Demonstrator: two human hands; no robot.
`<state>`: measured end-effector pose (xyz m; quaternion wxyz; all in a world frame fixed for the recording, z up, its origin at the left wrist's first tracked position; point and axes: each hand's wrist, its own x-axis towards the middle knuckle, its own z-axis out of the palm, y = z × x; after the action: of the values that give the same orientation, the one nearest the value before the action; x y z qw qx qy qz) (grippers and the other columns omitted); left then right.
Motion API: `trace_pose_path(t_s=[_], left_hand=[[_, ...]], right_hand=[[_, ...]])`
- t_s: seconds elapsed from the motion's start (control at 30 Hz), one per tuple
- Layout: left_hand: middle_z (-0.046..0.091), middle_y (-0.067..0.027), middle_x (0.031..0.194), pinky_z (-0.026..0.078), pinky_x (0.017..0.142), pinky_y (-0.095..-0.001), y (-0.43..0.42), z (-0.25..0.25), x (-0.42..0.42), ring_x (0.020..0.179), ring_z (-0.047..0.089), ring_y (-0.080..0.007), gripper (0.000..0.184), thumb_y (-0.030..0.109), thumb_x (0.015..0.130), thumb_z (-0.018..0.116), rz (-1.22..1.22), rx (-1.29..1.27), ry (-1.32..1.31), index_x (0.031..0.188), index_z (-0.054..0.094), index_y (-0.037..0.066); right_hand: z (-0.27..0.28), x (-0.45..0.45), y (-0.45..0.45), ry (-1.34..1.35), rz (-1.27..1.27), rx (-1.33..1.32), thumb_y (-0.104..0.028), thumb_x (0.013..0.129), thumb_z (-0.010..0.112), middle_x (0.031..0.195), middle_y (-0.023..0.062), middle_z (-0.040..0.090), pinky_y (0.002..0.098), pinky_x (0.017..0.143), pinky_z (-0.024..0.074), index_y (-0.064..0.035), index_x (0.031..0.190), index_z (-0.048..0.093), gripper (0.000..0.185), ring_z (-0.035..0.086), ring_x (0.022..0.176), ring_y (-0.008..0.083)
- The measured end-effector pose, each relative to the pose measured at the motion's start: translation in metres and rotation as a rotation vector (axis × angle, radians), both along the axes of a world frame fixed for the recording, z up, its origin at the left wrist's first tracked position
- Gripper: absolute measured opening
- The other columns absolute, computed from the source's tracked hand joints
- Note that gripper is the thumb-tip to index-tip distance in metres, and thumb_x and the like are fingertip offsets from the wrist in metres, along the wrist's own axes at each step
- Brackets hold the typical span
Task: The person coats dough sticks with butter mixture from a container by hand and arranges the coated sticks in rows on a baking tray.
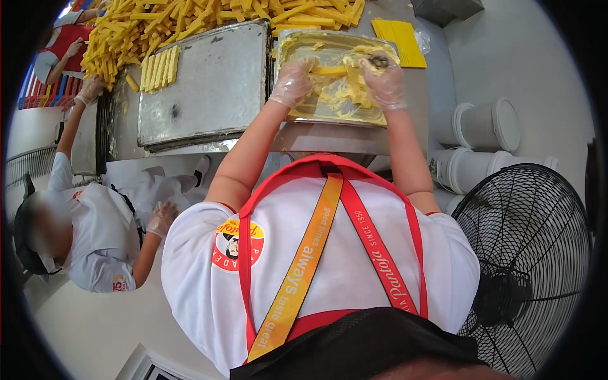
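My left hand point(292, 83), in a clear plastic glove, is closed on one end of a yellow bread stick point(330, 71) above a metal tray point(342, 119). Soft yellow spread is smeared across the tray's floor and heaped near its right side. My right hand point(385, 85), gloved too, is closed over the right part of the tray. A dark, rounded end of a tool point(379, 61) shows by its fingers; its kind I cannot make out. Another yellow piece stands near the right fingers, coated with spread.
A flat baking tray point(202, 88) lies to the left, with a row of yellow sticks point(159, 69). Behind is a big pile of sticks point(171, 25). A yellow sheet point(402, 43) is at right. White buckets point(484, 125), a fan point(522, 272) and co-workers point(95, 234) surround the table.
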<state>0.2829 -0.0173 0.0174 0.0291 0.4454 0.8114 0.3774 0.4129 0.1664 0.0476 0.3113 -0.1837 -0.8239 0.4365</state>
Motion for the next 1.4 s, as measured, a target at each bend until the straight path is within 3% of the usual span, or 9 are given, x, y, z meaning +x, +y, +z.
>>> trace_pose_path(t_s=[0.13,0.3,0.53,0.63,0.83,0.93,1.03,1.23,1.4], left_hand=[[0.064,-0.0220,0.101,0.050,0.080,-0.0416,0.006,-0.020,-0.003,0.088,0.062,-0.0371,0.040,0.004,0.078,0.061,0.066,0.068,-0.016,0.118,0.058,0.001],[0.063,-0.0246,0.091,0.050,0.073,-0.0471,0.000,-0.015,-0.005,0.083,0.061,-0.0427,0.039,0.003,0.075,0.063,0.022,0.134,0.121,0.113,0.056,0.000],[0.063,-0.0249,0.087,0.049,0.069,-0.0477,-0.003,-0.034,-0.014,0.080,0.060,-0.0436,0.037,0.001,0.075,0.061,-0.003,0.169,0.200,0.111,0.054,-0.001],[0.062,-0.0250,0.086,0.048,0.069,-0.0483,-0.006,-0.032,-0.016,0.079,0.059,-0.0438,0.037,0.001,0.075,0.060,-0.008,0.139,0.191,0.111,0.054,-0.001],[0.063,-0.0249,0.086,0.049,0.070,-0.0474,-0.009,-0.036,-0.017,0.081,0.060,-0.0436,0.036,0.003,0.074,0.062,0.002,0.142,0.099,0.109,0.055,-0.002],[0.063,-0.0250,0.089,0.050,0.075,-0.0462,-0.009,-0.020,-0.008,0.084,0.061,-0.0429,0.035,0.009,0.073,0.063,0.072,0.007,-0.010,0.105,0.058,-0.003],[0.064,-0.0258,0.092,0.050,0.080,-0.0446,-0.004,-0.017,-0.006,0.088,0.061,-0.0422,0.031,0.014,0.072,0.063,0.157,-0.144,-0.219,0.098,0.063,-0.003],[0.065,-0.0277,0.094,0.050,0.084,-0.0418,0.001,-0.021,-0.006,0.092,0.062,-0.0409,0.029,0.017,0.071,0.062,0.186,-0.184,-0.423,0.091,0.069,-0.002],[0.066,-0.0275,0.093,0.050,0.082,-0.0412,-0.004,-0.007,-0.004,0.092,0.063,-0.0402,0.030,0.019,0.071,0.065,0.246,-0.178,-0.465,0.093,0.070,0.000]], right_hand=[[-0.001,0.005,-0.031,0.021,0.229,0.094,-0.012,0.080,0.074,0.090,0.0061,0.067,0.0270,0.073,0.0510,-0.0030,0.099,0.064,0.023,0.065,0.081,0.0131],[0.014,0.009,-0.015,0.261,0.216,-0.773,-0.009,0.080,0.071,0.091,0.0046,0.066,0.0281,0.071,0.0527,-0.0005,0.101,0.062,0.024,0.064,0.077,0.0153],[-0.010,-0.004,0.015,-0.035,0.010,-0.122,-0.007,0.078,0.073,0.090,0.0067,0.066,0.0280,0.069,0.0529,-0.0006,0.100,0.062,0.026,0.065,0.079,0.0151],[-0.002,-0.010,-0.016,0.343,0.180,-0.784,-0.011,0.079,0.073,0.089,0.0078,0.066,0.0265,0.069,0.0527,0.0001,0.097,0.063,0.023,0.065,0.076,0.0148],[-0.019,-0.010,0.024,-0.097,-0.021,-0.479,-0.008,0.082,0.070,0.094,0.0106,0.066,0.0271,0.064,0.0550,0.0020,0.097,0.062,0.020,0.066,0.075,0.0166],[-0.016,-0.010,0.012,-0.009,0.009,-0.219,-0.009,0.082,0.070,0.092,0.0090,0.066,0.0287,0.065,0.0545,0.0013,0.097,0.062,0.019,0.066,0.078,0.0169],[0.020,-0.001,-0.020,0.303,0.198,-0.872,-0.015,0.080,0.073,0.089,0.0069,0.068,0.0289,0.071,0.0523,-0.0009,0.095,0.065,0.022,0.065,0.081,0.0161],[-0.025,0.004,0.008,-0.083,0.001,0.148,-0.013,0.079,0.074,0.088,0.0061,0.068,0.0285,0.075,0.0510,-0.0028,0.097,0.064,0.023,0.065,0.082,0.0165],[-0.016,0.010,-0.016,0.142,0.210,-0.468,-0.012,0.080,0.074,0.088,0.0053,0.068,0.0279,0.075,0.0512,-0.0035,0.097,0.065,0.022,0.064,0.081,0.0149]])
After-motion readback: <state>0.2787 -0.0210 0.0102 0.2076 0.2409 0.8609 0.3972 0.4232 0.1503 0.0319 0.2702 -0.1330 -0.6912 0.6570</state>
